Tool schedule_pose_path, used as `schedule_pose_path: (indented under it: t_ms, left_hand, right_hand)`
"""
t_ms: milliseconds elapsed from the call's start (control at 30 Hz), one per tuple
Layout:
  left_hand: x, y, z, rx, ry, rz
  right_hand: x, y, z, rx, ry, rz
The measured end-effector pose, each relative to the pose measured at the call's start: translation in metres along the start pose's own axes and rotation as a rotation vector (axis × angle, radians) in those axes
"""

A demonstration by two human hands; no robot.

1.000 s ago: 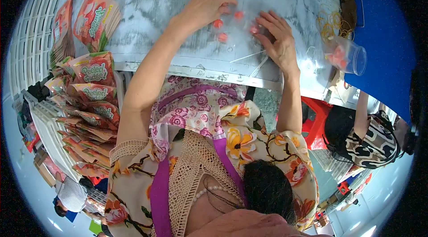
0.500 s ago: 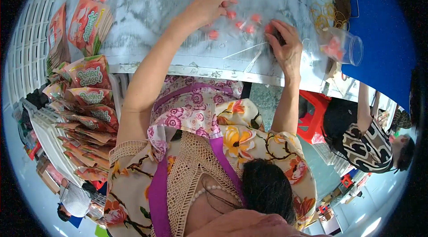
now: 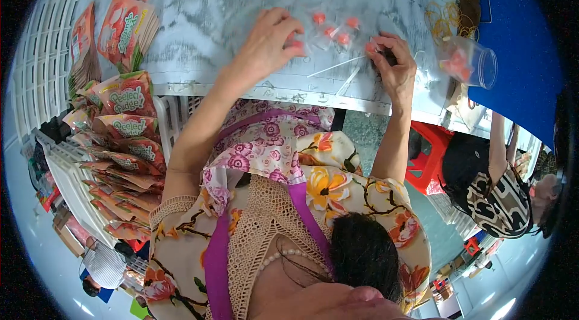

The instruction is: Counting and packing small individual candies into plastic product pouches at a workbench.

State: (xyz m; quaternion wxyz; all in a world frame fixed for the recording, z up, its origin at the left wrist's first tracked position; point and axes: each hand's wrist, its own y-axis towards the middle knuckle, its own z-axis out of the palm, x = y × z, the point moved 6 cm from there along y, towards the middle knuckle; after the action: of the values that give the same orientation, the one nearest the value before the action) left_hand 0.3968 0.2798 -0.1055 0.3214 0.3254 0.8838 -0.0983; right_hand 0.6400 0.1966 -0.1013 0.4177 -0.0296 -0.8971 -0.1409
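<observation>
My left hand (image 3: 260, 44) is over the grey-white tabletop (image 3: 205, 37), its thumb and fingers closed on a small red wrapped piece (image 3: 294, 43) that they partly cover. Farther right, my right hand (image 3: 398, 70) pinches another small red piece (image 3: 370, 47) between thumb and forefinger, its other fingers curled. Between the hands lie several red pieces in clear wrappers (image 3: 343, 38). Two thin white strips (image 3: 332, 67) rest on the table just left of my right hand.
A clear plastic cup (image 3: 484, 68) with red pieces lies on its side at right, near yellow rubber bands (image 3: 445, 23). Printed red pouches (image 3: 123, 34) stand at left, with more in a white basket (image 3: 75, 190). A red stool (image 3: 429, 166) and a co-worker (image 3: 491, 196) are at right.
My left hand has drawn back toward me and left, from beside the wrapped pieces, and now has a red piece at its fingertips. My right hand stays nearly in place.
</observation>
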Motion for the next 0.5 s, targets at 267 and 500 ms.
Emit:
schedule_pose_path:
  t_ms: [267, 500]
  left_hand:
    - [-0.025, 0.037, 0.005, -0.117, 0.068, 0.240]
    - [-0.024, 0.043, 0.017, 0.086, 0.121, 0.206]
  right_hand:
    - [-0.016, -0.007, 0.003, 0.003, 0.332, 0.210]
    - [-0.019, -0.005, 0.000, 0.003, 0.248, 0.179]
